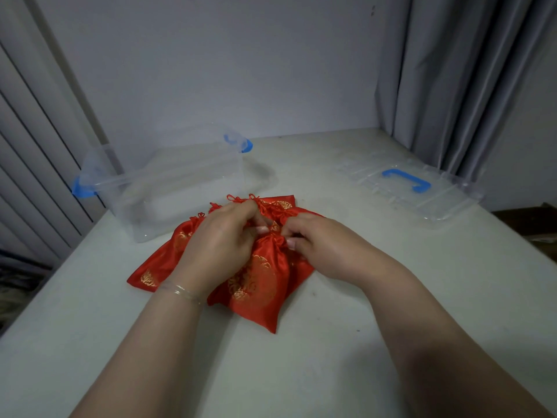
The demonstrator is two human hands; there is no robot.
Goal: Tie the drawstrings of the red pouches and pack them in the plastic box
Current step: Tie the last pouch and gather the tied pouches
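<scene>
Several red pouches with gold print lie in a loose heap on the pale worktop, near the middle of the scene. How many there are cannot be told, since they overlap and both hands cover the heap's centre. The nearest pouch lies on top, its neck gathered into a bunch right between the hands.

The left hand comes in from the near left, a thin bracelet on its wrist; its fingers curl over the gathered neck, and its grip closes on the red drawstrings there. The right hand meets it from the right, thumb and fingertips pinching at the same bunch. The cords themselves are mostly hidden under the fingers, so whether a knot is formed cannot be made out. Small red knotted cord ends of the other pouches poke out at the far edge of the heap.

The clear plastic box with blue latches stands open on the worktop, far left of the pouches and just beside them; its walls are so transparent that the inside is hard to read. Its clear lid with a blue handle lies flat at the far right, well apart from the pouches. Grey curtains hang behind it.
</scene>
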